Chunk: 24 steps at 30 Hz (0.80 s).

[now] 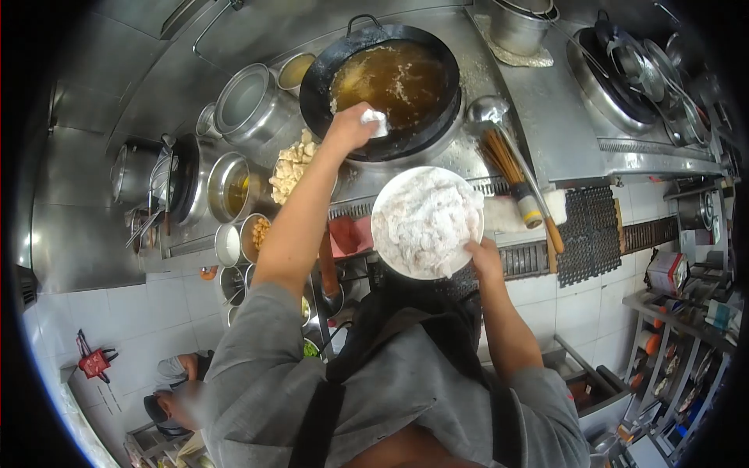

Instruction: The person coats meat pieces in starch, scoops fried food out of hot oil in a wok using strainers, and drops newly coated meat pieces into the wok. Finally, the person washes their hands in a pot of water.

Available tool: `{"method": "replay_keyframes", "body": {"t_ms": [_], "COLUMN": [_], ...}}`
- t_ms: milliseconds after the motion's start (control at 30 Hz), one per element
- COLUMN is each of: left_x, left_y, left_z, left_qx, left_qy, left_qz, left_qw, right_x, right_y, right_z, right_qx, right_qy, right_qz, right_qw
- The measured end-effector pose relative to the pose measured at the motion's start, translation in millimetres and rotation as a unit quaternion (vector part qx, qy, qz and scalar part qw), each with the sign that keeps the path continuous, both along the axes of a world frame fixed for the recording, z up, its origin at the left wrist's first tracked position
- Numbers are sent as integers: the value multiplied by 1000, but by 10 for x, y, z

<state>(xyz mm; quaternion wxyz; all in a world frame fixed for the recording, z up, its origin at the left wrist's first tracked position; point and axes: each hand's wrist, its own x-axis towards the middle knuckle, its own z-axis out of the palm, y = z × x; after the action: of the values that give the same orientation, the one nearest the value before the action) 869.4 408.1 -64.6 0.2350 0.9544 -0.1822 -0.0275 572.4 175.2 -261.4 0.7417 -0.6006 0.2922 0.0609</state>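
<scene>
My left hand (349,129) is over the near-left rim of a black wok (312,101), its fingers closed on a white flour-coated piece (375,123). Brown oil (398,82) with pale bits floating on it fills the wok. With my right hand (488,257) I grip the lower right edge of a white plate (421,273), close in front of my body. Heaped on the plate are white flour-coated pieces (427,218). Left of the wok, partly behind my left forearm, lies a pile of pale beige pieces (290,170).
Metal pots (243,101) and small bowls (228,243) line the left side. At right lie a long-handled ladle (488,109) and a bamboo brush (511,168). A black rubber mat (587,234) hangs at the counter's edge. Another person (175,394) is at lower left.
</scene>
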Motion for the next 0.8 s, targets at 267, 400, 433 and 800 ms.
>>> {"method": "replay_keyframes", "body": {"t_ms": [267, 400, 433, 800], "left_x": [1300, 1738, 1556, -1460], "left_y": [460, 613, 487, -621], "left_z": [-802, -563, -265, 22], "left_qx": [262, 298, 303, 134], "left_qy": [14, -67, -91, 16], "left_qz": [-46, 17, -2, -323], "left_qw": [964, 952, 949, 937], "right_x": [-10, -5, 17, 31], "right_y": [1, -10, 0, -20], "right_z": [105, 107, 281, 238], "right_qx": [12, 25, -2, -25], "right_qy": [33, 20, 19, 21], "right_qz": [-1, -5, 0, 32], "right_qw": [999, 999, 1000, 999]}}
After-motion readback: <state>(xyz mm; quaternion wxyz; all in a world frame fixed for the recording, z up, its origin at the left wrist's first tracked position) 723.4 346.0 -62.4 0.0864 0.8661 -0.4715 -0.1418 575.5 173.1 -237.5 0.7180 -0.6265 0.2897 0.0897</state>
